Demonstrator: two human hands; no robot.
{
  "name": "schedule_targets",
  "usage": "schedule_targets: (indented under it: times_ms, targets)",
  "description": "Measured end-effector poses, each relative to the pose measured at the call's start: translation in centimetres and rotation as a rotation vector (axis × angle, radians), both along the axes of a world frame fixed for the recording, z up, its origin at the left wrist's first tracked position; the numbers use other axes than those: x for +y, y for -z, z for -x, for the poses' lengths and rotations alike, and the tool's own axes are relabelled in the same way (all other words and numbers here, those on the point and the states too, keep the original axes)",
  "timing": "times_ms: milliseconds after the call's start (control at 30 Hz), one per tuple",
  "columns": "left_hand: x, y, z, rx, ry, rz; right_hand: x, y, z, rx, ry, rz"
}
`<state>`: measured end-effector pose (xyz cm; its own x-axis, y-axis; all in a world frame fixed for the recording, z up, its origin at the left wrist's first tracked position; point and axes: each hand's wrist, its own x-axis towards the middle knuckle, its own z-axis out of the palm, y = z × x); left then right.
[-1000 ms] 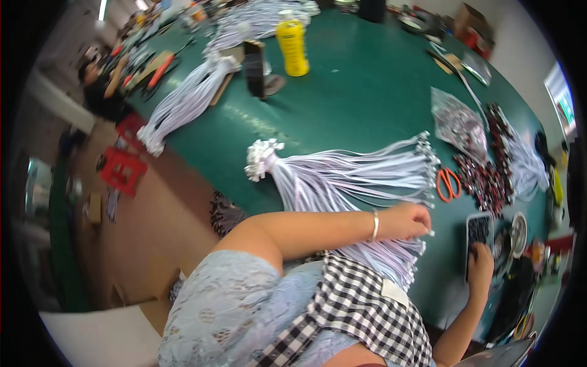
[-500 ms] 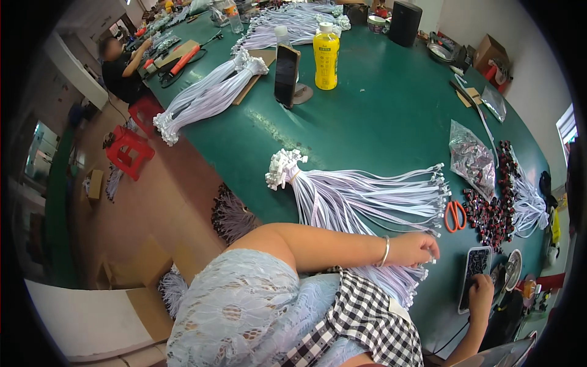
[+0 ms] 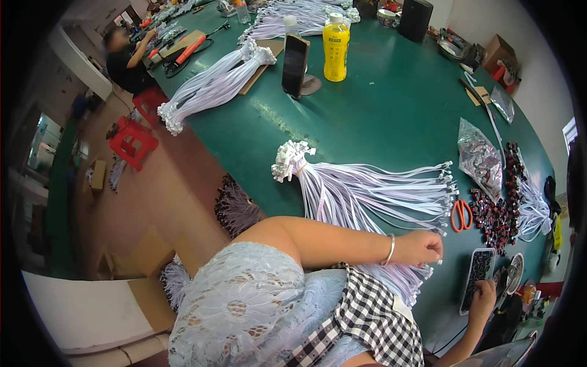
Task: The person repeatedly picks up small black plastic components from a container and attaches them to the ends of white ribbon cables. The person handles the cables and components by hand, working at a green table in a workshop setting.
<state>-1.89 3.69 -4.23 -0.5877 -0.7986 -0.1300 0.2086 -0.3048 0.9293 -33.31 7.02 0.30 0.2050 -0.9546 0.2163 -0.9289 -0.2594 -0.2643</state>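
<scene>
Two hands are busy at the near edge of the table (image 3: 391, 116), and compared with a second ago they have hardly shifted; it is mostly my view that has swung, so more of the far end now shows. My left hand (image 3: 422, 248) rests on the near ends of the white cable bundle (image 3: 373, 196), fingers curled together and pinching one small white connector at the tips. My right hand (image 3: 483, 300) lies at the near right edge, fingers bent over the lower end of a dark flat tray (image 3: 477, 278); whether it grips it I cannot tell. I judge the sorting is going on steadily, one cable at a time. Just beyond, orange-handled scissors (image 3: 461, 214) lie by a heap of dark small parts (image 3: 498, 208). Farther off stand a phone on a stand (image 3: 295, 58) and a yellow bottle (image 3: 336, 49).
</scene>
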Motion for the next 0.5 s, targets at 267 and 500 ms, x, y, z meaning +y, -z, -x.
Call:
schedule_targets:
  times_ms: [267,500]
  targets:
    - [0.1,0.9,0.8,0.035,-0.048,0.009,-1.3,0.2,-1.2,0.168,-0.016,-0.066]
    - [-0.2,0.8,0.7,0.063,-0.041,0.011,-0.3,0.4,-0.5,-0.203,-0.011,0.035]
